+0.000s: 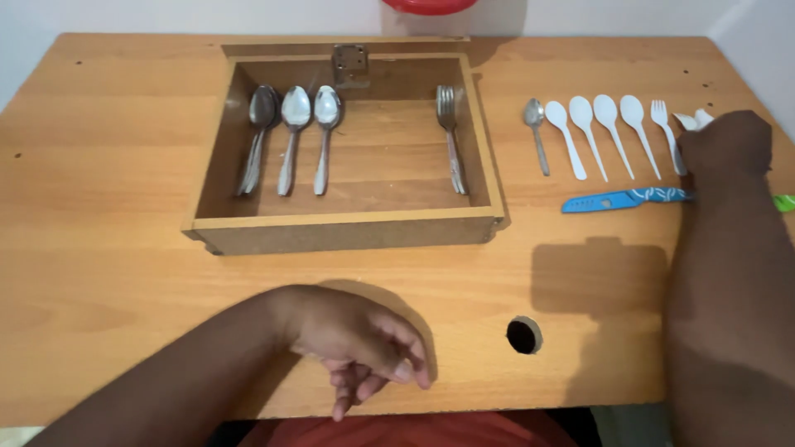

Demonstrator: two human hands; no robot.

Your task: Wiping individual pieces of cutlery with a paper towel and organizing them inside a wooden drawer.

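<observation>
Resting on white plastic cutlery, right hand closes over it, blue knife just beside; left hand loosely curled, empty, at desk edge

A wooden desk of warm orange-brown grain fills nearly the whole view, its top smooth and lightly glossy. A round hole is cut through it near the front edge (dark inside). Small dark screw marks dot the surface towards the far corners. Behind the desk stands a plain pale wall, evenly lit. Soft light falls from above, casting blurred shadows onto the wood.
</observation>
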